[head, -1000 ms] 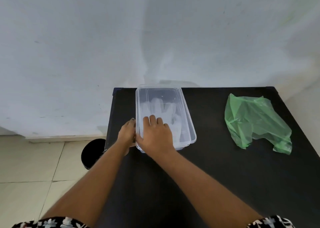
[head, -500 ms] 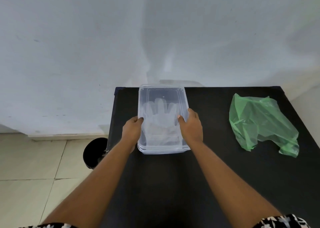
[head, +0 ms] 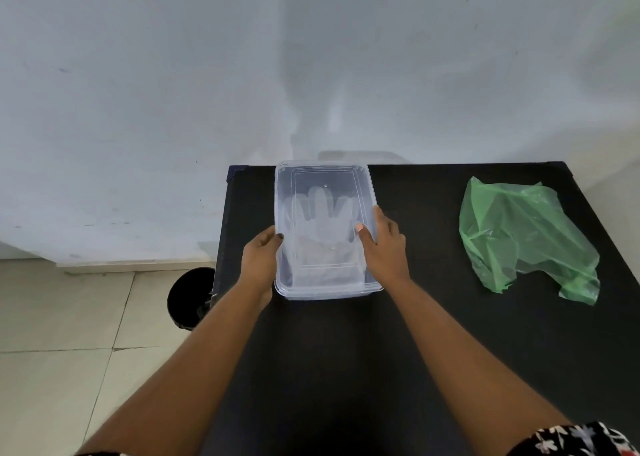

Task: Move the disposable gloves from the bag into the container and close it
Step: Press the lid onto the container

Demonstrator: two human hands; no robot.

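Note:
A clear rectangular container (head: 325, 178) with its clear lid on top stands at the back left of the black table (head: 433, 334). Translucent disposable gloves (head: 320, 220) lie inside, fingers spread toward the wall. My left hand (head: 259, 261) holds the container's left side, thumb on the lid edge. My right hand (head: 384, 247) holds the right side, thumb pressed on the lid. The green plastic bag (head: 519, 237) lies flat and crumpled on the right of the table, apart from both hands.
A grey wall rises right behind the table. A black round bin (head: 188, 298) stands on the tiled floor by the table's left edge. The table's near part is bare black surface between my forearms.
My right hand left the top of the lid and went to the container's right side. The container turned straighter on the table. My left hand stayed on the left side.

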